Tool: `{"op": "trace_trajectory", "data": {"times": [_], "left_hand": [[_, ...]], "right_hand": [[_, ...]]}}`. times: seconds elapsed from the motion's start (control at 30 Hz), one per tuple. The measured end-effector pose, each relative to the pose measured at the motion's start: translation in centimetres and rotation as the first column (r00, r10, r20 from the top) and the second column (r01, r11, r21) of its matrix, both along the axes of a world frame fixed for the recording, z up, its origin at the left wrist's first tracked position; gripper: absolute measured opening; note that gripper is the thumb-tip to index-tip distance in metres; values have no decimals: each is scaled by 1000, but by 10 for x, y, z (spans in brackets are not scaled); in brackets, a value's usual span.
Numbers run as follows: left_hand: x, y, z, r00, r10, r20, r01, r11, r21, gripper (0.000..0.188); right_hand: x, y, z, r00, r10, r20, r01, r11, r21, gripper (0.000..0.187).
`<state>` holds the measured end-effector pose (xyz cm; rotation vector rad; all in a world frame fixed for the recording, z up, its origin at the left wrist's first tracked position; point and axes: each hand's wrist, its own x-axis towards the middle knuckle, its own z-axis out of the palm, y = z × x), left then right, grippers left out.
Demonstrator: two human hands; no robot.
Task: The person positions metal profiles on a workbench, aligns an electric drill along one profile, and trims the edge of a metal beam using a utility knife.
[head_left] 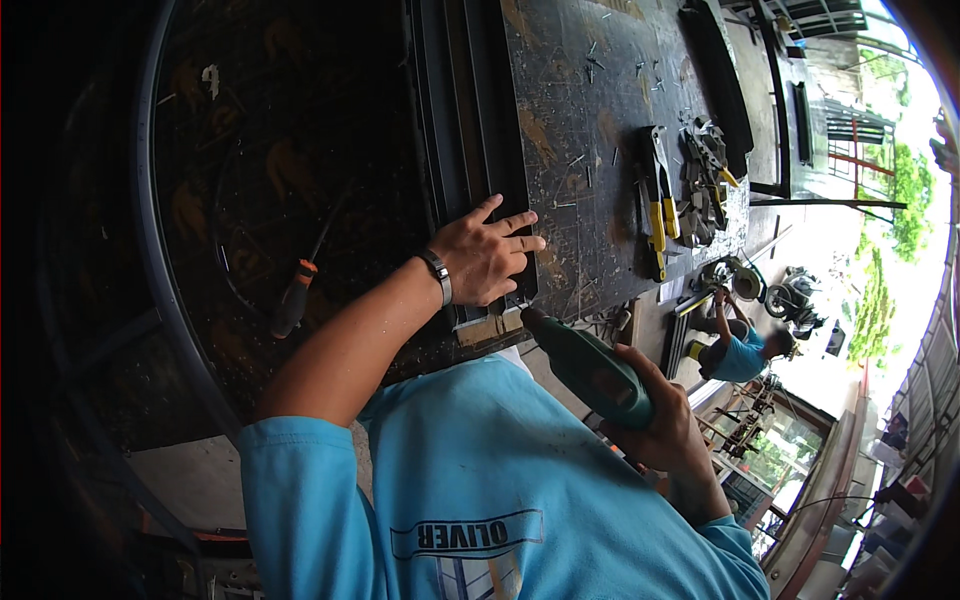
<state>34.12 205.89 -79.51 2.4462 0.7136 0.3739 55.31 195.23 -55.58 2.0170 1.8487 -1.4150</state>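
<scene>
My left hand (484,252), a dark band on its wrist, rests with spread fingers on a long black metal channel (462,120) lying on the dark worktable. In my right hand (662,418) is a green power drill (598,375), gripped around its body. The drill's tip points at the near end of the channel, just beside my left hand. Whether the bit touches the metal I cannot tell. A light brown piece, perhaps wood (488,328), sits at that near end, close to my shirt.
An orange-and-black screwdriver (294,298) lies to the left. On the right are yellow-handled snips (657,200), more hand tools (708,160) and scattered small fasteners (592,62). Beyond the table's right edge, another person (738,350) in blue crouches beside a machine.
</scene>
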Motion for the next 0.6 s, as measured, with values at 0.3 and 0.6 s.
{"op": "trace_trajectory", "data": {"times": [0.3,0.6], "left_hand": [[1,0,-2,1000,9,2,-9,1000,0,18],[1,-1,-3,1000,10,30,-10,1000,9,18]], "right_hand": [[-3,3,3,1000,-14,-4,14,1000,-24,82],[-20,19,7,985,137,109,-134,990,-40,71]]}}
